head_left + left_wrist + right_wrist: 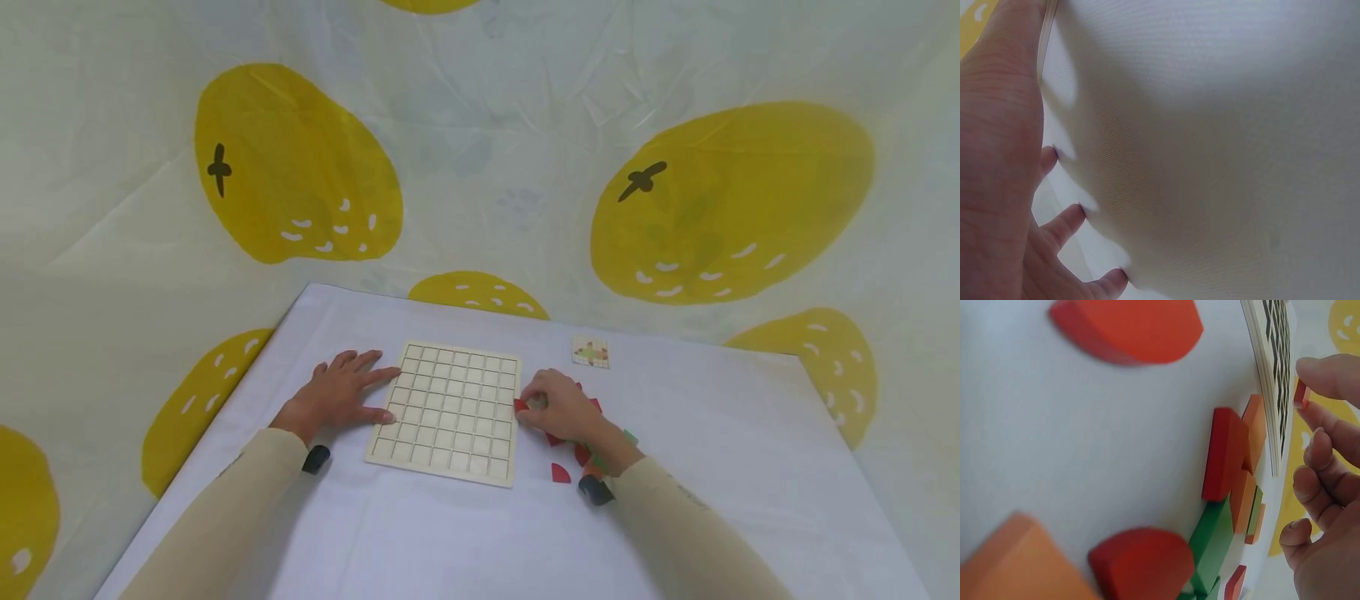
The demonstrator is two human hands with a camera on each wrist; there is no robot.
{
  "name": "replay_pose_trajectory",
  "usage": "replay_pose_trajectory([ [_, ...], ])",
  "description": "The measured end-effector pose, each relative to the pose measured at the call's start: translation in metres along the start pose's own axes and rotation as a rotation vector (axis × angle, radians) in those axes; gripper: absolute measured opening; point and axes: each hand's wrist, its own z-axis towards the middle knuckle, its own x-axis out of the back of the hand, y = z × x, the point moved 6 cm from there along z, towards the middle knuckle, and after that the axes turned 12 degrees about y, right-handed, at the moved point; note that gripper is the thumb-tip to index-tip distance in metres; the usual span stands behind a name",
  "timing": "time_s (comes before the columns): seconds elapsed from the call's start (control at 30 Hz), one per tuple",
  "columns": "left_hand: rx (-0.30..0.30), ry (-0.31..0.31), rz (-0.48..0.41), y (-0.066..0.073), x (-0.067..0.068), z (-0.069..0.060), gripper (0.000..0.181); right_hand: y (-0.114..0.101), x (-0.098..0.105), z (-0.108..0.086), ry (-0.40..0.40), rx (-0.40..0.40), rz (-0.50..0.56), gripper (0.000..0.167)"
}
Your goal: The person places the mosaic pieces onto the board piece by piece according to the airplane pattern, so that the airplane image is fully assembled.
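Note:
My left hand (341, 392) lies at the left side of a pale wooden grid board (453, 412), its fingers spread and straight. The thumb and index finger touch the board's edge; in the left wrist view the other fingertips (1113, 282) rest on the white cloth. Just past the board's right edge, my right hand (562, 404) pinches a small red block (1300, 395) between thumb and index finger. Under and beside that hand lie loose blocks, among them a red quarter-round block (560, 473), a green block (1211, 540) and an orange block (1025, 565). The hand hides some of them.
A small square card (591, 352) with a coloured pattern lies behind the right hand. The white-covered table (420, 550) meets a curtain (495, 167) printed with yellow fruit at its back edge.

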Motion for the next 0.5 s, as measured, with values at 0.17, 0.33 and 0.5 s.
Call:
replay_pose_trajectory([
  [0.17, -0.006, 0.009, 0.01, 0.0005, -0.0005, 0.0, 0.088, -0.003, -0.0047, 0.0024, 0.011, -0.016, -0.004, 0.021],
  [0.33, 0.0, 0.005, 0.002, 0.0024, 0.0004, 0.0002, 0.089, -0.006, -0.0076, 0.0045, 0.018, -0.014, -0.017, 0.025],
  [0.5, 0.008, -0.004, -0.001, 0.0037, 0.0016, -0.0007, 0.09, -0.0079, -0.0109, 0.0062, 0.011, -0.035, -0.043, 0.027],
])
